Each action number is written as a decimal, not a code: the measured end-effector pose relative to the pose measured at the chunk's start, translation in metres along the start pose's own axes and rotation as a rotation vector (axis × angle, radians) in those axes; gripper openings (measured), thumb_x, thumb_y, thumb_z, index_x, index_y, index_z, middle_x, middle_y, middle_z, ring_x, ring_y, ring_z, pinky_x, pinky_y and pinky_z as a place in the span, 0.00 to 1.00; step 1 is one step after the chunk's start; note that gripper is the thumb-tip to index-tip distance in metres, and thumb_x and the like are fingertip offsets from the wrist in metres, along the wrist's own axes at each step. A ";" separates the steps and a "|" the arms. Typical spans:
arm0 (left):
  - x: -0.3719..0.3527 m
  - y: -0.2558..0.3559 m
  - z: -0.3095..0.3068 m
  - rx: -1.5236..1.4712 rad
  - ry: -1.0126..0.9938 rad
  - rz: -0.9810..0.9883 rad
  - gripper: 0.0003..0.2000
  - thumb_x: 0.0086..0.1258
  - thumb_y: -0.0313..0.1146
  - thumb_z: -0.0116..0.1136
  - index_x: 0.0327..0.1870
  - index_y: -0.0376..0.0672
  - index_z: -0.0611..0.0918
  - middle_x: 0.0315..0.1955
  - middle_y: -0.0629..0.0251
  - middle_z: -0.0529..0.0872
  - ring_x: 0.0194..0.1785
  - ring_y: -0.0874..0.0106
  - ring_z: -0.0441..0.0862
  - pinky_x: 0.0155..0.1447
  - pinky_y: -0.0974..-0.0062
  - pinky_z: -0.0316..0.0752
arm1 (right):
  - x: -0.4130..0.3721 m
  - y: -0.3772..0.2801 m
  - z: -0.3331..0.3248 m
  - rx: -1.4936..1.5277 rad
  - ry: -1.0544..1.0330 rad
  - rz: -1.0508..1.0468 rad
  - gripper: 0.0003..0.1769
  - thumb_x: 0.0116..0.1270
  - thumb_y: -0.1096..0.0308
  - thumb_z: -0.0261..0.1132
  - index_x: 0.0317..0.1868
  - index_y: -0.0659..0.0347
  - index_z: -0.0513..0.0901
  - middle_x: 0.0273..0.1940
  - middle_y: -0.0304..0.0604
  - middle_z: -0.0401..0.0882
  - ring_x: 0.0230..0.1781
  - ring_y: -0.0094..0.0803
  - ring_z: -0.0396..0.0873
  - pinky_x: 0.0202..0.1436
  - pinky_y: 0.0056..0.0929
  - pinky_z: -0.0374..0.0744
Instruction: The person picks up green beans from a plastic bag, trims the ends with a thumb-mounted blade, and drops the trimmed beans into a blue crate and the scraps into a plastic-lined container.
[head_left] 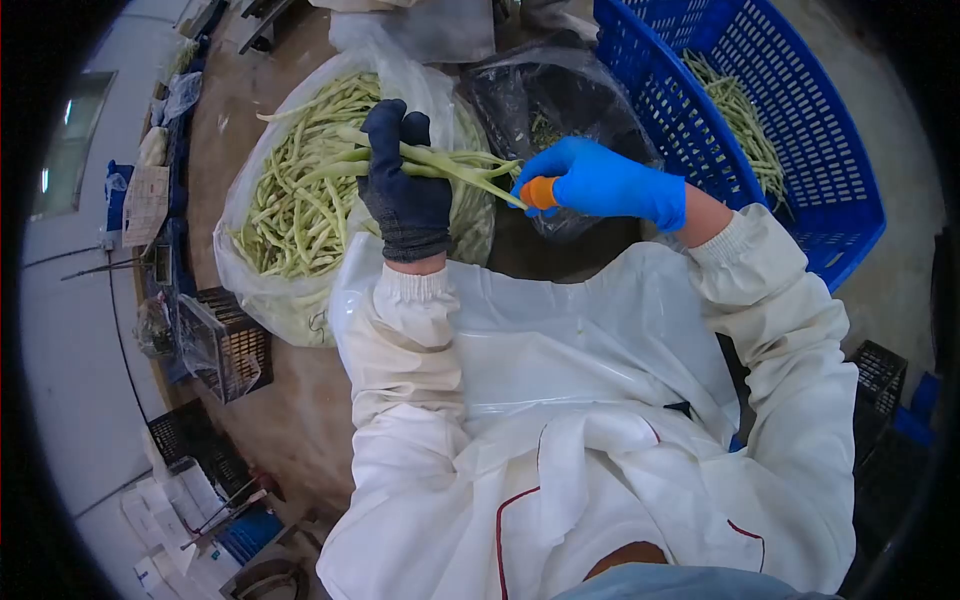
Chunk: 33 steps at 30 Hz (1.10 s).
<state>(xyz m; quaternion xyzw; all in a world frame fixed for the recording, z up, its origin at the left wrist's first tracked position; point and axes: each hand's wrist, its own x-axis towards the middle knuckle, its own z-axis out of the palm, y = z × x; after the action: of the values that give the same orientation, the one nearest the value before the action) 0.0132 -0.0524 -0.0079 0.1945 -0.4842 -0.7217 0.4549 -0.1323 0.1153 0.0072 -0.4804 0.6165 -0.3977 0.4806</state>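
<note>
My left hand (405,185), in a dark knit glove, is closed around a small bunch of green beans (440,162) whose ends point right. My right hand (605,183), in a blue glove, grips a small tool with an orange handle (540,193) right at the bean tips. Its working end is too small to make out. Under my left hand stands a clear plastic bag full of green beans (300,225). A dark plastic bag (560,95) with small green scraps lies open behind my right hand.
At the upper right stands a blue slatted crate (810,120), with more green beans (735,115) inside. A black crate (225,345) sits on the brown floor (300,400) to the left. A white apron (560,320) covers my lap.
</note>
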 end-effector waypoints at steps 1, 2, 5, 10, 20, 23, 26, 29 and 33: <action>-0.001 0.001 0.001 0.068 -0.006 0.047 0.13 0.72 0.36 0.54 0.54 0.47 0.79 0.45 0.66 0.82 0.47 0.71 0.81 0.52 0.74 0.77 | 0.000 0.000 0.001 0.044 -0.018 -0.019 0.15 0.60 0.68 0.59 0.44 0.64 0.85 0.34 0.44 0.85 0.35 0.27 0.80 0.42 0.28 0.78; -0.001 0.002 0.003 0.023 0.020 0.016 0.13 0.72 0.36 0.54 0.54 0.46 0.79 0.45 0.66 0.82 0.48 0.71 0.81 0.52 0.73 0.77 | 0.000 0.000 -0.001 0.113 -0.028 -0.021 0.14 0.61 0.69 0.59 0.44 0.64 0.85 0.35 0.43 0.84 0.36 0.26 0.80 0.43 0.27 0.78; 0.000 0.002 0.006 -0.019 0.057 -0.008 0.13 0.73 0.36 0.53 0.55 0.46 0.78 0.47 0.66 0.82 0.48 0.71 0.81 0.53 0.73 0.76 | -0.004 0.000 -0.006 0.330 -0.038 0.008 0.13 0.62 0.71 0.58 0.44 0.65 0.85 0.36 0.43 0.84 0.37 0.26 0.79 0.45 0.25 0.77; -0.002 0.006 0.015 -0.007 0.067 0.042 0.14 0.75 0.36 0.49 0.56 0.43 0.77 0.50 0.64 0.81 0.49 0.72 0.80 0.54 0.72 0.76 | -0.005 0.003 -0.004 0.327 0.010 0.034 0.14 0.58 0.74 0.57 0.43 0.64 0.83 0.35 0.41 0.83 0.34 0.24 0.78 0.39 0.26 0.77; -0.001 0.046 0.024 0.420 0.004 0.199 0.18 0.66 0.26 0.58 0.56 0.31 0.77 0.47 0.61 0.83 0.35 0.78 0.77 0.38 0.81 0.72 | -0.031 -0.027 -0.066 -0.997 0.815 -0.626 0.19 0.41 0.71 0.67 0.38 0.60 0.77 0.35 0.46 0.74 0.39 0.46 0.73 0.43 0.41 0.71; -0.025 0.017 0.039 0.695 -0.377 0.124 0.19 0.64 0.27 0.62 0.56 0.34 0.78 0.48 0.62 0.84 0.35 0.76 0.78 0.39 0.77 0.74 | -0.029 -0.033 -0.039 -1.108 0.548 -0.701 0.19 0.41 0.66 0.67 0.38 0.59 0.77 0.34 0.45 0.72 0.38 0.43 0.72 0.45 0.41 0.70; -0.040 -0.002 0.040 0.966 -0.635 0.327 0.12 0.62 0.26 0.64 0.45 0.34 0.81 0.36 0.67 0.86 0.32 0.72 0.79 0.39 0.69 0.75 | -0.021 -0.028 -0.017 -0.904 0.508 -0.809 0.15 0.44 0.67 0.65 0.36 0.57 0.76 0.33 0.43 0.71 0.37 0.42 0.71 0.45 0.39 0.70; -0.049 -0.011 0.043 0.879 -0.592 0.367 0.10 0.64 0.29 0.65 0.44 0.39 0.82 0.24 0.74 0.79 0.24 0.84 0.72 0.29 0.81 0.67 | -0.017 -0.025 -0.008 -0.425 0.619 -0.778 0.07 0.50 0.70 0.61 0.32 0.59 0.78 0.31 0.44 0.75 0.36 0.42 0.74 0.42 0.39 0.72; -0.051 0.011 0.062 0.587 -0.337 -0.022 0.11 0.65 0.32 0.65 0.43 0.36 0.83 0.25 0.72 0.79 0.24 0.83 0.72 0.28 0.84 0.64 | -0.029 -0.041 -0.021 0.112 0.434 -0.262 0.09 0.54 0.69 0.60 0.34 0.63 0.81 0.32 0.53 0.81 0.34 0.42 0.80 0.40 0.38 0.76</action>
<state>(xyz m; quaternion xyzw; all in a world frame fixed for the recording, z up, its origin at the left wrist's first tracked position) -0.0005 0.0214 0.0220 0.2002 -0.7375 -0.5785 0.2853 -0.1417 0.1354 0.0567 -0.4322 0.6146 -0.5840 0.3073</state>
